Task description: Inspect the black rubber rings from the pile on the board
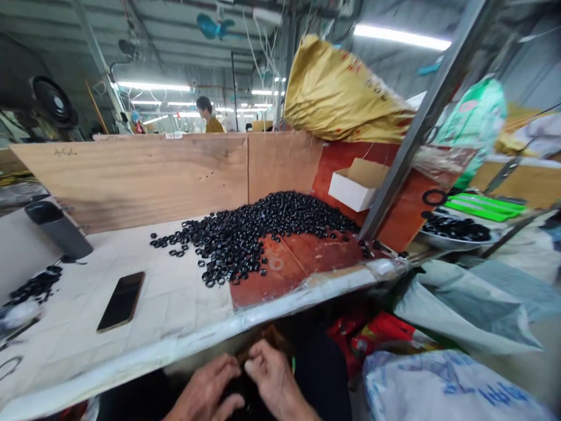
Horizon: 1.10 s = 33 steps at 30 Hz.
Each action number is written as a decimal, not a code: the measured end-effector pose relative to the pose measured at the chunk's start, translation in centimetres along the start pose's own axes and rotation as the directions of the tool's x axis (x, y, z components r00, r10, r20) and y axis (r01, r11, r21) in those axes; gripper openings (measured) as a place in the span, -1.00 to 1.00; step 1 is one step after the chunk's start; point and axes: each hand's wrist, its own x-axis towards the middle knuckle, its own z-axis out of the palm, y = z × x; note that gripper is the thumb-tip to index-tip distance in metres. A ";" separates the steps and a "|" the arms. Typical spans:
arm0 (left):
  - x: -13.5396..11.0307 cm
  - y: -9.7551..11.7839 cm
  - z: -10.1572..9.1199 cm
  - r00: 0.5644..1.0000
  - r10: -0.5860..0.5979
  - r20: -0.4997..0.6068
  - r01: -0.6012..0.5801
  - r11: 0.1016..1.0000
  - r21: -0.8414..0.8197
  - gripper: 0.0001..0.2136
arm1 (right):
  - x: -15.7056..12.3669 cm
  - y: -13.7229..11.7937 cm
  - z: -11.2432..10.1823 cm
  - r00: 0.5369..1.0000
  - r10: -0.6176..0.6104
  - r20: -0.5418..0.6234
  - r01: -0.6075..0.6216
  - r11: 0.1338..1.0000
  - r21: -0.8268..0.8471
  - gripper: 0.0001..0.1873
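Note:
Below the table's front edge, my left hand [205, 389] and my right hand [272, 377] are close together in my lap, fingers curled and pinched toward each other. Something dark lies between them, too hidden to name. On the table [175, 304] above them sits a large heap of small black rings [263, 231], spread over white paper and a red board. Both hands are well short of the heap.
A black phone [121, 300] lies on the paper at left. A dark cup [59, 229] lies tipped at far left, near more rings [37, 286]. A wooden back wall [144, 175], a white box [357, 184], a slanting metal bar [421, 123], sacks and bags at right. A person stands far behind.

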 end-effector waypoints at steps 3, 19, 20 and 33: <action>4.5 0.2 -2.3 0.977 -0.206 0.060 0.200 0.976 0.089 -0.89 | 3.6 -2.5 -4.1 0.949 -0.269 -0.167 0.249 0.960 -0.131 -0.93; 14.6 -8.4 1.0 0.945 -0.286 -0.158 0.318 0.918 0.238 -0.93 | 16.5 -2.0 -7.6 0.874 -0.484 -0.051 0.398 0.771 -0.497 -0.82; 14.5 -8.3 1.0 0.947 -0.278 -0.159 0.310 0.922 0.233 -0.92 | 16.4 -2.2 -7.6 0.879 -0.473 -0.063 0.398 0.799 -0.450 -0.84; 15.0 -6.1 1.1 0.885 -0.415 -0.212 0.404 0.910 -0.096 -0.73 | 14.9 -4.2 -5.6 0.961 -0.270 -0.059 0.276 0.946 0.173 -0.75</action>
